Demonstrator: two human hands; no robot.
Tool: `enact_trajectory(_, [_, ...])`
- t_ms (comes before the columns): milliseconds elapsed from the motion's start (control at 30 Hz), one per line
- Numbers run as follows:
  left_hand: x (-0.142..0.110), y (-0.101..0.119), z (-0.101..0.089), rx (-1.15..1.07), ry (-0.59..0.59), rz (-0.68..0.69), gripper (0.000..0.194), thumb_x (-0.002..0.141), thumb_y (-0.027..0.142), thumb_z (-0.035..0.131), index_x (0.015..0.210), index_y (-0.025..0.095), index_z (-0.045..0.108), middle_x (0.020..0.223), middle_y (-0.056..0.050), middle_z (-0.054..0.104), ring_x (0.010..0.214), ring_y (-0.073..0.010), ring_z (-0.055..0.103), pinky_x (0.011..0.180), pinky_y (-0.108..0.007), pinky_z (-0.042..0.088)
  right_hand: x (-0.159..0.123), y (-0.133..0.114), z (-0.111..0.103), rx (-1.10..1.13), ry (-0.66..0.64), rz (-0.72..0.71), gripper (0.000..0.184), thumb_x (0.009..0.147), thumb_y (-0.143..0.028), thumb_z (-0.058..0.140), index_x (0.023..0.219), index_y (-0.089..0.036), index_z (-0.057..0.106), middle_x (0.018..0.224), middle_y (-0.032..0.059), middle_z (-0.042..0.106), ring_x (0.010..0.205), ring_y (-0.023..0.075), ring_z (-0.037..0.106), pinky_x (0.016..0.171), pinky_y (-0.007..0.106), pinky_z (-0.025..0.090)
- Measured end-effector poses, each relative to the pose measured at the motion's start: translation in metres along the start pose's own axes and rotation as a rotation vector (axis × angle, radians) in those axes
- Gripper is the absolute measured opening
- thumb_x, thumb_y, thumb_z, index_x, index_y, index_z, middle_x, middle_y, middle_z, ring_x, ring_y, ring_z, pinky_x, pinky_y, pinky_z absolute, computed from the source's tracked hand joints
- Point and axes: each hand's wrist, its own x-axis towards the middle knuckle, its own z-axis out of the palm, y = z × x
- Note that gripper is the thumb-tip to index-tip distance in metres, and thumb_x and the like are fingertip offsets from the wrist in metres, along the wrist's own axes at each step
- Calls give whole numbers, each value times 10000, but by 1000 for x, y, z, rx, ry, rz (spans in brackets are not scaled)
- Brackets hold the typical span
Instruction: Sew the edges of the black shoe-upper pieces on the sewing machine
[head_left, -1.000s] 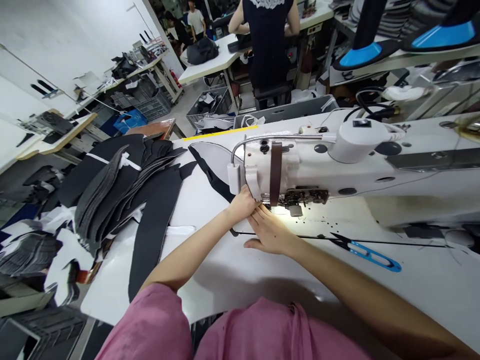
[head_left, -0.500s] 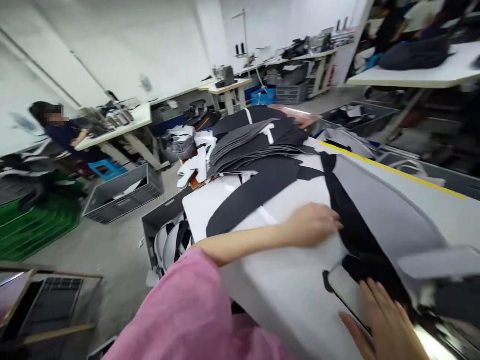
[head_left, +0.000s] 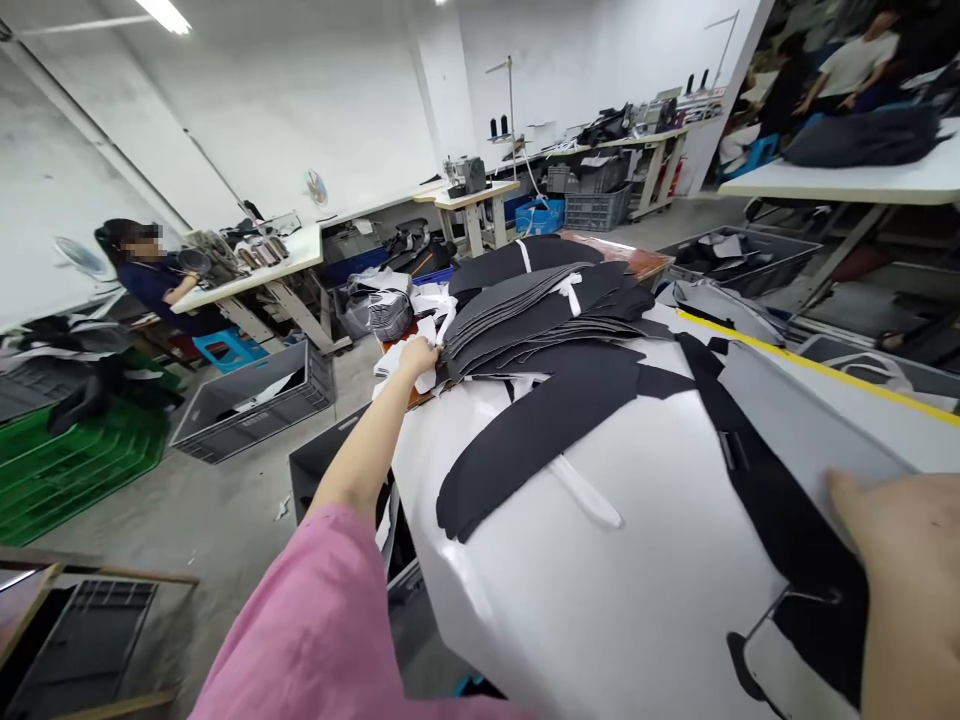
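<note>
Head view: left grip [head_left: 417, 357] unclear on one black stack [head_left: 540, 310], right grip [head_left: 911, 575] open on one grey panel [head_left: 795, 425]

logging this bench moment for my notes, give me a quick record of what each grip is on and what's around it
left grip: left hand at the edge of the stack of dark grey cut pieces, beside white scraps
right grip: right hand, thumb on a grey panel with black edging
surface: white table with a curved black cut piece lying on it
nearby: seated co-worker at a bench, grey plastic crate on the floor
</note>
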Motion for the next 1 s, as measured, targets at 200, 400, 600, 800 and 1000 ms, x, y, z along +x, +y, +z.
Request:
enact_trajectory(200, [4, 7, -13, 99, -13, 8, 259, 668, 130, 604, 920, 78, 634, 1013, -200, 660, 950, -297, 621, 816, -337, 465, 40, -73, -26, -49, -114, 84, 262, 843, -359, 483, 909, -156, 635, 869, 164, 634, 845, 291, 589, 657, 412, 432])
enact_trajectory(400, [-43, 40, -60, 203, 158, 43, 243, 785, 208, 461, 934, 89, 612, 957, -168, 657, 914, -304, 607, 761, -421, 487, 35, -114, -69, 151, -219, -112, 298, 804, 12, 332, 930, -172, 531, 1165, 92, 617, 1110, 186, 549, 968, 385, 378])
enact_trajectory(600, [-136, 101, -81, 9, 556, 576, 288, 820, 509, 499, 1012, 308, 575, 1002, 13, 599, 1009, -242, 577, 810, -384, 498, -59, -107, -122, 31, -646, -223, 439, 843, 15, 321, 1219, -142, 485, 1341, 154, 478, 1277, 286, 389, 990, 513, 333])
enact_trajectory(800, [-239, 186, -14, -188, 119, 1220, 195, 826, 147, 482, 928, 243, 618, 1005, -4, 621, 859, -155, 619, 685, -256, 495, -87, -142, -168, 110, -713, -216, 215, 846, -15, 407, 804, -172, 547, 809, 41, 548, 837, 178, 533, 975, 428, 387])
enact_trajectory(1000, [-350, 250, 50, -221, -173, 1550, 218, 909, 219, 426, 1099, 239, 533, 1079, -29, 600, 836, -152, 624, 628, -257, 486, -113, -125, -196, -66, -591, 27, 217, 846, -26, 398, 799, -164, 559, 864, 82, 568, 923, 215, 547, 951, 383, 451])
